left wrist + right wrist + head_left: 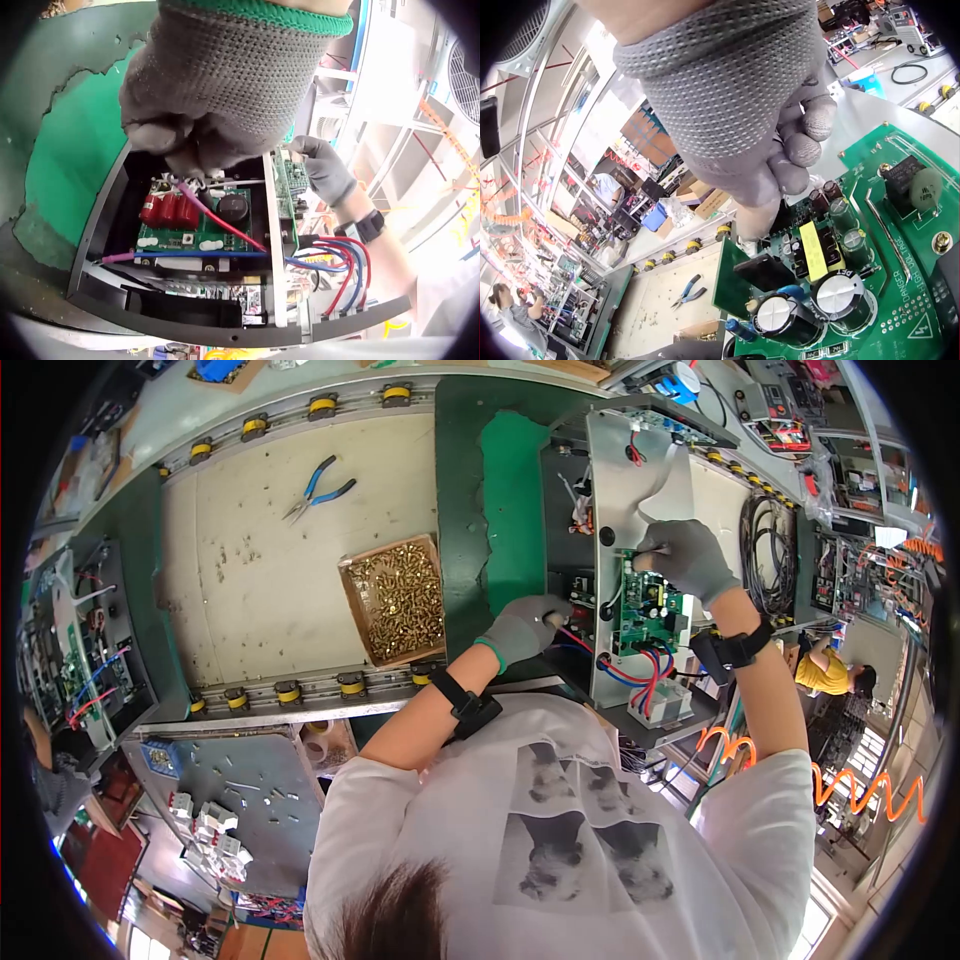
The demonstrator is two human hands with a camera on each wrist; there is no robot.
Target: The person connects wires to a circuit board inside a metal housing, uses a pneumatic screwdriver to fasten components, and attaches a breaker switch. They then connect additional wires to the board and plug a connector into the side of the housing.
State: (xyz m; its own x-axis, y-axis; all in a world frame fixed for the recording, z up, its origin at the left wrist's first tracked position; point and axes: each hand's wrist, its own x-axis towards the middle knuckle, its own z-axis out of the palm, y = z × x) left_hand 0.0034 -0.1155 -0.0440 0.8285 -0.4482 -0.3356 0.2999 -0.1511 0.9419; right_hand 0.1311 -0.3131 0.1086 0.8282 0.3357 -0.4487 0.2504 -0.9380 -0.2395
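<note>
My gloved left hand (pixel 527 628) holds the end of a red wire with a purple sleeve (pixel 191 196), fingers curled over it. It hangs over a dark metal case (pixel 86 259), above a small board with red capacitors (pixel 171 212). My gloved right hand (pixel 692 558) is at the edge of a green circuit board (pixel 640 605) fixed to an upright metal plate (pixel 612 470). Its fingers are curled, with a bare fingertip (pixel 756 227) right at the components; I cannot tell what they pinch. Large capacitors (pixel 844 300) and a yellow-taped transformer (pixel 814 251) stand on that board.
Left of the case, a cardboard box of brass screws (pixel 395 600) and blue-handled pliers (pixel 320 490) lie on a light bench. Coiled black cable (pixel 768 555) lies to the right. Red and blue wires (pixel 650 670) loop below the board. Yellow rollers (pixel 322 405) line the bench edge.
</note>
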